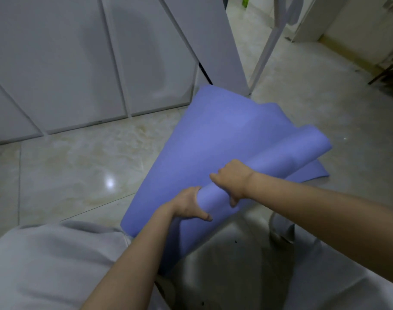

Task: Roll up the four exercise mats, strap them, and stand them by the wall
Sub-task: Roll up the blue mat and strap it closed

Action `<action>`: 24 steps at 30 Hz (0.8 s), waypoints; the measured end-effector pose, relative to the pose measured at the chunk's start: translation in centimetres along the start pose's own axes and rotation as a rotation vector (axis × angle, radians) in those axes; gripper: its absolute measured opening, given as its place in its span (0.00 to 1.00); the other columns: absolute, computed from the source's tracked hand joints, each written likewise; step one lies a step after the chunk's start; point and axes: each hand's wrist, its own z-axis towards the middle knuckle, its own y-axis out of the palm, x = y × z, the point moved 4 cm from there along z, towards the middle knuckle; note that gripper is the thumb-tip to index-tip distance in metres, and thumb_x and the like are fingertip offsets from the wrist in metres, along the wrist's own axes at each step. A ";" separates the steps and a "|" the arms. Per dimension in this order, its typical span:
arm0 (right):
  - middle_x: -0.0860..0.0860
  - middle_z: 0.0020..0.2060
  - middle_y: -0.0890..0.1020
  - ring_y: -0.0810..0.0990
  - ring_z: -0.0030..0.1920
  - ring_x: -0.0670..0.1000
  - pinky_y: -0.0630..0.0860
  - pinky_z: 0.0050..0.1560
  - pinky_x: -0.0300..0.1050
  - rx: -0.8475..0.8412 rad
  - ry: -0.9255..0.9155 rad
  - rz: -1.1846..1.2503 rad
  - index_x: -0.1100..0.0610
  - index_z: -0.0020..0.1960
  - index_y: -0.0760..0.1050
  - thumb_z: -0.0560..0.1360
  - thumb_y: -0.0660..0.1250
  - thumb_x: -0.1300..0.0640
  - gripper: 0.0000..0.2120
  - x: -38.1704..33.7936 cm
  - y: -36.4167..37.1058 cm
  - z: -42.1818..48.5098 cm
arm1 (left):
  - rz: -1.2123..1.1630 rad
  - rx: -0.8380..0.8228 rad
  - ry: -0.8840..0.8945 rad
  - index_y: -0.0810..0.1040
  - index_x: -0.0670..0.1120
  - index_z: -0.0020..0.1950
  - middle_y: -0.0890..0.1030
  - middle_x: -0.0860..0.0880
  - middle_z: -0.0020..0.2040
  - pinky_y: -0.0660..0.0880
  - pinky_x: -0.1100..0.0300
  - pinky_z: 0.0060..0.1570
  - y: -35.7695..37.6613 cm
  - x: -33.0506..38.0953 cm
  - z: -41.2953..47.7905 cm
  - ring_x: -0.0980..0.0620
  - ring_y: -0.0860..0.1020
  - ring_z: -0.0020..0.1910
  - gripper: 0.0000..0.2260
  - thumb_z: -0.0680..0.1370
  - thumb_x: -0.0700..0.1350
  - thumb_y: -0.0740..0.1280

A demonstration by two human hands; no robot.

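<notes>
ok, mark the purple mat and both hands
purple mat [213, 130]: head view, unrolled sheet.
left hand [187, 205]: head view, back of hand.
right hand [232, 177]: head view, back of hand.

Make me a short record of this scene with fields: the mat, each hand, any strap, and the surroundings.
mat: blue-purple mat, partly rolled, the rest loose
left: left hand grips the roll's near end
right: right hand grips the roll from above, beside the left
strap: none visible
surroundings: glossy tiled floor, white cabinet doors
</notes>
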 end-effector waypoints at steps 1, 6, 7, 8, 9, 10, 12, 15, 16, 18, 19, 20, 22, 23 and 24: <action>0.55 0.60 0.77 0.77 0.58 0.57 0.70 0.52 0.45 -0.008 -0.001 0.012 0.58 0.65 0.65 0.67 0.74 0.43 0.34 0.2 0.2 -0.1 | -0.004 0.012 -0.001 0.71 0.48 0.65 0.77 0.51 0.60 0.72 0.57 0.55 0.2 0.1 0.1 0.50 0.75 0.58 0.34 0.63 0.53 0.79; 0.55 0.59 0.77 0.77 0.57 0.56 0.69 0.47 0.45 -0.093 -0.004 0.095 0.57 0.64 0.68 0.66 0.74 0.41 0.34 1.0 0.9 -0.2 | -0.103 0.176 -0.054 0.70 0.46 0.59 0.77 0.49 0.55 0.72 0.53 0.50 2.4 0.8 -0.8 0.47 0.75 0.54 0.30 0.64 0.51 0.79; 0.54 0.59 0.78 0.78 0.56 0.56 0.68 0.46 0.44 -0.116 -0.006 0.112 0.56 0.64 0.68 0.65 0.75 0.41 0.34 1.1 1.1 0.0 | -0.090 0.239 -0.075 0.69 0.47 0.59 0.77 0.49 0.55 0.72 0.52 0.51 2.9 0.9 -1.0 0.46 0.74 0.55 0.29 0.64 0.52 0.79; 0.53 0.58 0.78 0.78 0.55 0.55 0.69 0.45 0.44 -0.138 -0.010 0.127 0.56 0.63 0.69 0.65 0.75 0.41 0.34 1.2 1.3 0.2 | -0.068 0.301 -0.096 0.69 0.47 0.59 0.76 0.49 0.56 0.70 0.52 0.53 3.2 1.1 -1.4 0.46 0.74 0.57 0.29 0.64 0.52 0.78; 0.53 0.57 0.79 0.79 0.54 0.55 0.70 0.45 0.44 -0.152 -0.016 0.142 0.55 0.63 0.70 0.64 0.75 0.40 0.33 1.2 1.4 0.3 | -0.037 0.357 -0.114 0.69 0.47 0.61 0.76 0.49 0.57 0.69 0.52 0.55 3.5 1.3 -1.7 0.46 0.73 0.58 0.29 0.65 0.52 0.77; 0.52 0.56 0.79 0.79 0.54 0.55 0.71 0.45 0.44 -0.166 -0.022 0.157 0.55 0.62 0.71 0.64 0.75 0.40 0.33 1.4 1.4 0.4 | -0.002 0.405 -0.120 0.68 0.47 0.62 0.75 0.50 0.58 0.67 0.54 0.56 3.7 1.5 -1.9 0.47 0.72 0.59 0.29 0.66 0.52 0.76; 0.52 0.55 0.79 0.79 0.53 0.55 0.72 0.45 0.44 -0.196 -0.036 0.194 0.56 0.62 0.72 0.63 0.76 0.40 0.33 1.6 1.4 0.7 | 0.053 0.473 -0.100 0.68 0.47 0.64 0.74 0.50 0.60 0.64 0.56 0.59 4.1 1.7 -2.3 0.48 0.70 0.61 0.30 0.67 0.53 0.75; 0.51 0.54 0.80 0.79 0.50 0.54 0.74 0.45 0.43 -0.242 -0.057 0.235 0.54 0.60 0.74 0.62 0.77 0.41 0.33 1.6 1.3 1.0 | 0.046 0.514 -0.095 0.69 0.46 0.63 0.75 0.49 0.58 0.65 0.57 0.58 4.0 1.6 -2.3 0.47 0.72 0.59 0.29 0.66 0.52 0.75; 0.51 0.54 0.80 0.79 0.49 0.53 0.73 0.45 0.43 -0.248 -0.059 0.238 0.54 0.61 0.74 0.62 0.77 0.41 0.33 1.6 1.3 1.0 | 0.016 0.492 -0.106 0.70 0.46 0.61 0.77 0.48 0.56 0.68 0.56 0.54 3.9 1.6 -2.1 0.46 0.74 0.57 0.28 0.66 0.51 0.75; 0.52 0.56 0.79 0.79 0.52 0.53 0.72 0.46 0.43 -0.222 -0.047 0.219 0.54 0.62 0.72 0.63 0.76 0.41 0.33 1.6 1.2 1.1 | -0.008 0.408 -0.133 0.70 0.45 0.60 0.79 0.47 0.55 0.71 0.55 0.47 3.3 1.5 -1.4 0.44 0.76 0.54 0.27 0.65 0.50 0.75; 0.52 0.58 0.78 0.78 0.55 0.54 0.70 0.47 0.44 -0.189 -0.036 0.194 0.54 0.63 0.71 0.64 0.76 0.41 0.34 1.7 1.1 1.0 | 0.012 0.354 -0.144 0.69 0.45 0.60 0.79 0.46 0.55 0.70 0.55 0.45 3.0 1.4 -1.0 0.43 0.76 0.53 0.27 0.66 0.50 0.75; 0.52 0.59 0.77 0.78 0.57 0.54 0.69 0.48 0.44 -0.148 -0.027 0.155 0.54 0.65 0.68 0.64 0.75 0.41 0.35 1.7 1.2 0.9 | 0.036 0.304 -0.147 0.69 0.44 0.60 0.79 0.46 0.55 0.70 0.56 0.44 2.7 1.3 -0.6 0.42 0.77 0.53 0.28 0.66 0.50 0.76; 0.53 0.62 0.75 0.75 0.61 0.55 0.68 0.53 0.45 -0.063 -0.018 0.053 0.55 0.67 0.64 0.66 0.75 0.43 0.37 1.5 1.5 0.5 | 0.050 0.207 -0.127 0.69 0.45 0.61 0.79 0.47 0.56 0.69 0.57 0.44 2.0 0.9 0.1 0.44 0.76 0.55 0.30 0.65 0.51 0.77; 0.54 0.62 0.74 0.74 0.61 0.55 0.68 0.55 0.46 -0.028 -0.014 0.009 0.56 0.67 0.62 0.66 0.75 0.45 0.37 1.5 1.8 0.3 | 0.054 0.157 -0.107 0.70 0.45 0.62 0.78 0.48 0.57 0.69 0.58 0.45 1.7 0.8 0.4 0.45 0.76 0.56 0.31 0.65 0.52 0.78; 0.55 0.62 0.73 0.74 0.62 0.56 0.67 0.56 0.47 0.003 -0.012 -0.015 0.57 0.68 0.61 0.67 0.76 0.47 0.37 1.4 2.0 0.0 | 0.057 0.100 -0.088 0.70 0.46 0.63 0.78 0.49 0.58 0.69 0.59 0.47 1.4 0.6 0.7 0.46 0.75 0.57 0.32 0.64 0.52 0.78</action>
